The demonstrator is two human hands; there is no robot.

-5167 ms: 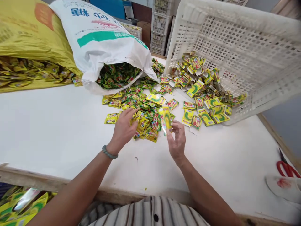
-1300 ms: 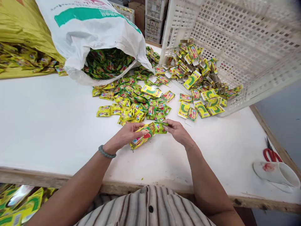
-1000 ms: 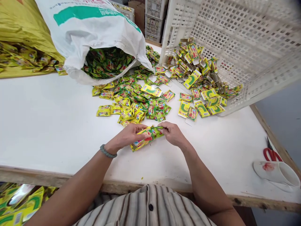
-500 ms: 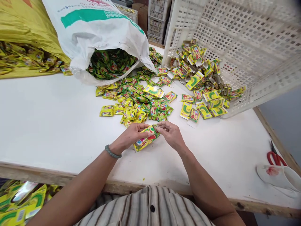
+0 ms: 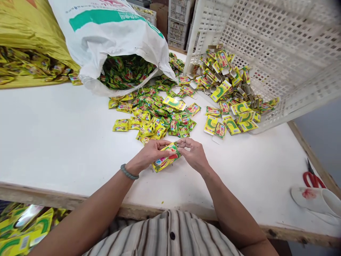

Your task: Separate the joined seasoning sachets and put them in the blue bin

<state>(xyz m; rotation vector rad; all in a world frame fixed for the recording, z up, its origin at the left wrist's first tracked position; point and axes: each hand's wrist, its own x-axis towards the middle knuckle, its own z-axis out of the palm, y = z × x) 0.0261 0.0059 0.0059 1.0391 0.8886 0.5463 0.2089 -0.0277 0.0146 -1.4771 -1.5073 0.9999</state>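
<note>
Sachets (image 5: 165,159) pinched between both hands' grip.

Over on the right edge of the white table (image 5: 53,142), red scissors (image 5: 313,179) sit just beside a tipped mug (image 5: 317,202) (flower-printed), yellow sack (image 5: 29,35) far left.

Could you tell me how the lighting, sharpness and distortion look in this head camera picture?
Head view: soft even light, faint shadows under the hands; sachets are sharp; the crate blurs at top right; the table edge bows from wide-angle distortion.
</note>
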